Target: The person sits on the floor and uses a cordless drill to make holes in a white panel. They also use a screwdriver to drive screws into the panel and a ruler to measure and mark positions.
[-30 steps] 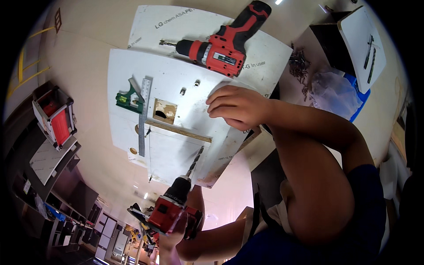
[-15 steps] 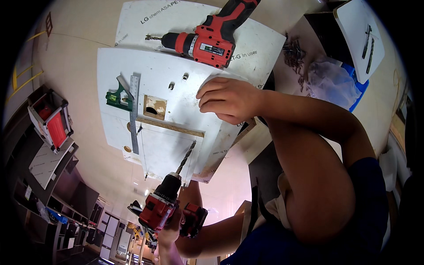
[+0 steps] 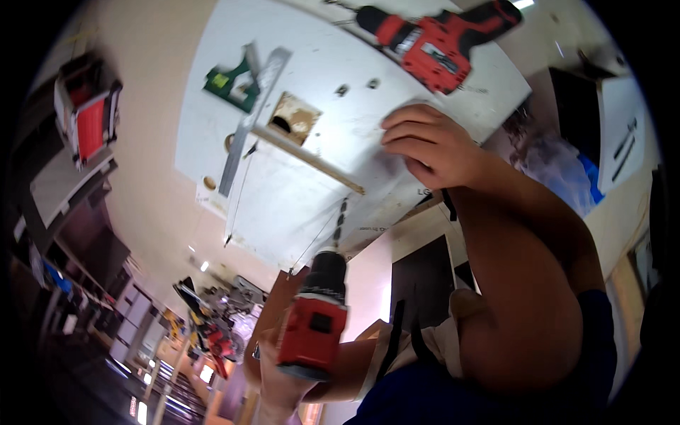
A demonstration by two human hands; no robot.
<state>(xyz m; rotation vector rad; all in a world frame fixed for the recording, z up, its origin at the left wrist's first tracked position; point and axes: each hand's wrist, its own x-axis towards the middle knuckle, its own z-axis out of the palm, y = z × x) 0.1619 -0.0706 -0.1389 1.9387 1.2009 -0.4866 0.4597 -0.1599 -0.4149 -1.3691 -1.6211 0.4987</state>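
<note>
The left hand (image 3: 283, 375) is closed around the handle of a red and black power drill (image 3: 315, 322), and its spiral bit (image 3: 341, 218) points up at the near edge of the white panel (image 3: 297, 191), just beside the thin wooden strip (image 3: 312, 159) that lies across it. The right hand (image 3: 432, 145) lies flat on the panel with the fingers curled a little; it grips nothing, it only presses the board down. To drill well here, I judge that the bit must stand square to the surface (in this view it leans slightly), and the pressing hand should stay well apart from the tip, as it is now. It seems better to begin slowly, so the tip does not slide over the smooth white face, and to push along the line of the bit, not sideways. A metal ruler (image 3: 251, 113) with a green square (image 3: 230, 81) lies at the far left of the panel, beside a square cut-out (image 3: 292, 119), and a second red drill (image 3: 435, 42) rests at the far end; none of them is in the way. I cannot tell whether the bit already touches the board.
</note>
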